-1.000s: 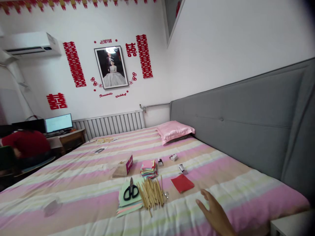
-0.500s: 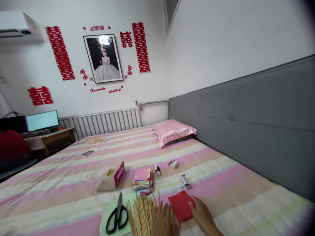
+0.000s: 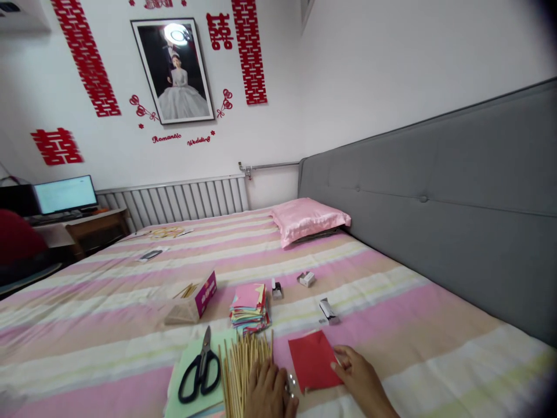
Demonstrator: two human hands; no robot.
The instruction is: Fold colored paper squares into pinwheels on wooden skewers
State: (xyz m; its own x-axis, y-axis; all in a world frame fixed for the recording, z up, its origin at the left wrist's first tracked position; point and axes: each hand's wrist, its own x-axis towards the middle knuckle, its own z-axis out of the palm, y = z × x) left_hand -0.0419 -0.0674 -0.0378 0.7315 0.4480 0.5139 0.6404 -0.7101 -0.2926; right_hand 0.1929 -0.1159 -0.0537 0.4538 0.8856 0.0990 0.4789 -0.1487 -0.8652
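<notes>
My right hand point(image 3: 361, 377) pinches the right edge of a square of red paper point(image 3: 314, 361) lying on the bed. Over the near end of a bundle of thin wooden sticks point(image 3: 241, 371) rests my left hand point(image 3: 267, 392), fingers stretched forward. A small shiny clear thing point(image 3: 291, 382) shows beside its thumb; I cannot make out what it is. To the left, black-handled scissors point(image 3: 201, 371) lie on light green paper sheets point(image 3: 176, 386). Beyond the sticks sits a stack of coloured paper squares point(image 3: 249, 307).
An opened box point(image 3: 187, 310) with a purple end holds some sticks. Several small opened cartons, one white point(image 3: 307, 279), lie past the red paper. A pink pillow point(image 3: 308, 219) rests against the grey headboard point(image 3: 426, 220). A phone-like object point(image 3: 151, 255) lies farther left on the striped bedspread.
The view has tipped downward. My left hand has shifted left, away from the red paper and onto the sticks, and the shiny thing now shows. My right hand stays at the paper's edge.
</notes>
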